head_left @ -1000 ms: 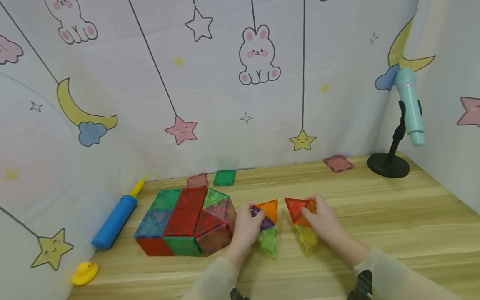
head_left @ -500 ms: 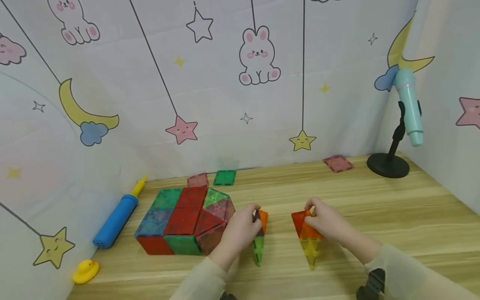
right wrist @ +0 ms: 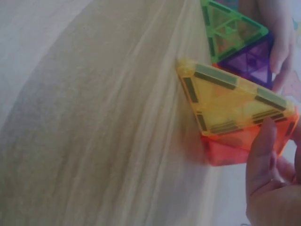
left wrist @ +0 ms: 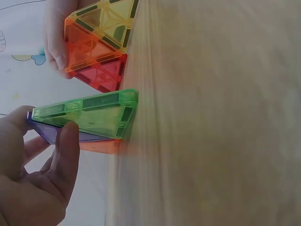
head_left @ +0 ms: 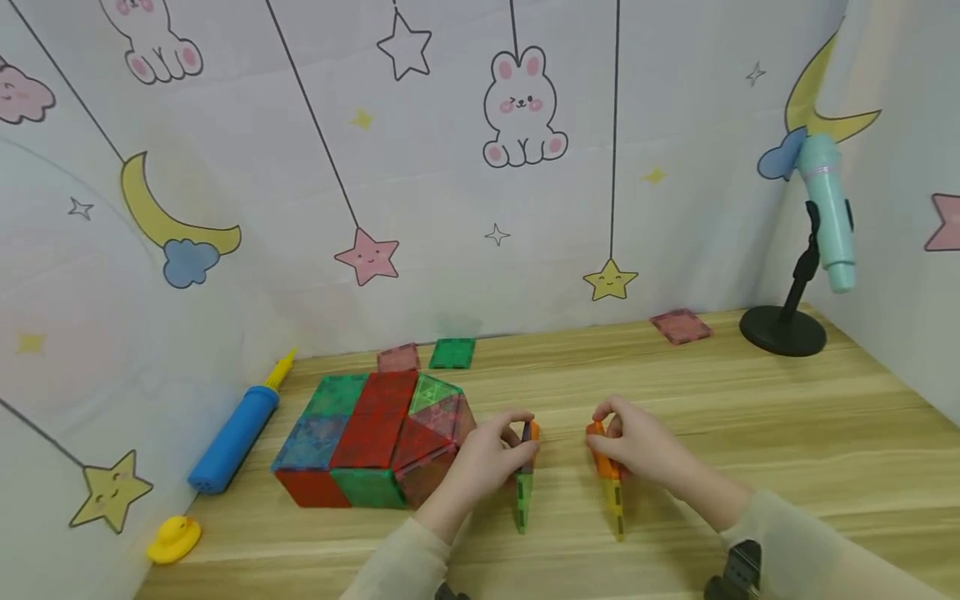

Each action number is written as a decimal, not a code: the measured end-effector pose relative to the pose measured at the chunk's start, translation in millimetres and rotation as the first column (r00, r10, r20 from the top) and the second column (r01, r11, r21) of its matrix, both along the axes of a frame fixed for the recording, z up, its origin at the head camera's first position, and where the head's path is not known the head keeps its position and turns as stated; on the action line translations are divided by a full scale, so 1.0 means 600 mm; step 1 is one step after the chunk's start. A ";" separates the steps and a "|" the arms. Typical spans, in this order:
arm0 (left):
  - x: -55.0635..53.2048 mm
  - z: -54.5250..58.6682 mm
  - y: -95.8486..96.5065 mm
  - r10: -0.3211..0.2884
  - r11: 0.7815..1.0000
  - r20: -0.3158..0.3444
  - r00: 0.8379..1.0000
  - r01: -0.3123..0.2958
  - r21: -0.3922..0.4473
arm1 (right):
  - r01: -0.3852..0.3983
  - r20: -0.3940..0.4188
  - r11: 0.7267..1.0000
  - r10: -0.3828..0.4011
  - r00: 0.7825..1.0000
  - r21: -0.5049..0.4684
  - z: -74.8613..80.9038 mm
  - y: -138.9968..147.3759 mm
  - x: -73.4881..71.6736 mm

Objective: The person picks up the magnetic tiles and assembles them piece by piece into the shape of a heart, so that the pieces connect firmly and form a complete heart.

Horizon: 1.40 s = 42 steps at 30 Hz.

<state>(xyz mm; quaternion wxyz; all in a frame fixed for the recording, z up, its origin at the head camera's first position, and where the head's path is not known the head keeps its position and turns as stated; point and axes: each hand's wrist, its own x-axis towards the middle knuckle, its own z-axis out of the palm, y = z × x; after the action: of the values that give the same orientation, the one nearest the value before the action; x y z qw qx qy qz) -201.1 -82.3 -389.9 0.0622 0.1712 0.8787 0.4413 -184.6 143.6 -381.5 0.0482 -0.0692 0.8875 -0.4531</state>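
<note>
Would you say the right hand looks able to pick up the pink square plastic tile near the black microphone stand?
Probably not yet: the right hand holds red, orange and yellow triangular plastic tiles, though the wood-grain tabletop towards the pink tile looks unobstructed.

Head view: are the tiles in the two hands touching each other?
No, the table shows between the green-tipped tiles in the left hand and the yellow-tipped tiles in the right hand.

2 tile clusters point(head_left: 609, 472) right of tile block point(head_left: 375, 421), pump point(head_left: 235, 437) and duck point(head_left: 175, 540) left of it, microphone stand point(head_left: 783, 330) rear right
</note>
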 end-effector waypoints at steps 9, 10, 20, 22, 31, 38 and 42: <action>-0.008 -0.019 -0.007 -0.037 0.985 0.145 0.989 0.012 0.172 | -0.051 0.043 0.983 0.059 0.997 -0.174 -0.016 0.010 -0.003; -0.009 -0.020 -0.008 -0.046 0.981 0.156 0.987 0.016 0.191 | -0.058 0.050 0.979 0.069 0.996 -0.195 -0.017 0.012 -0.003; -0.009 -0.029 -0.011 -0.130 0.932 0.256 0.958 0.030 0.360 | -0.082 0.097 0.956 0.114 0.989 -0.283 -0.019 0.023 -0.002; -0.010 -0.032 -0.010 -0.134 0.925 0.266 0.954 0.024 0.379 | -0.088 0.092 0.956 0.118 0.989 -0.280 -0.018 0.025 -0.002; -0.006 -0.037 -0.001 -0.144 0.889 0.316 0.938 -0.018 0.457 | -0.085 0.090 0.945 0.119 0.989 -0.315 -0.025 0.030 -0.004; -0.005 -0.043 0.001 -0.135 0.887 0.321 0.937 -0.030 0.461 | -0.075 0.115 0.939 0.119 0.986 -0.334 -0.026 0.029 -0.004; -0.006 -0.045 0.001 -0.133 0.884 0.322 0.937 -0.035 0.466 | -0.073 0.126 0.935 0.123 0.984 -0.346 -0.027 0.030 -0.004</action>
<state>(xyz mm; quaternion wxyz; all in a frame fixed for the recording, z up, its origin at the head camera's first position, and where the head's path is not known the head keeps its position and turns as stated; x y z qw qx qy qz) -204.5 -81.9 -416.9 0.1834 0.1236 0.7180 0.6599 -187.2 161.8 -397.5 0.1226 -0.0875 0.7855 -0.6003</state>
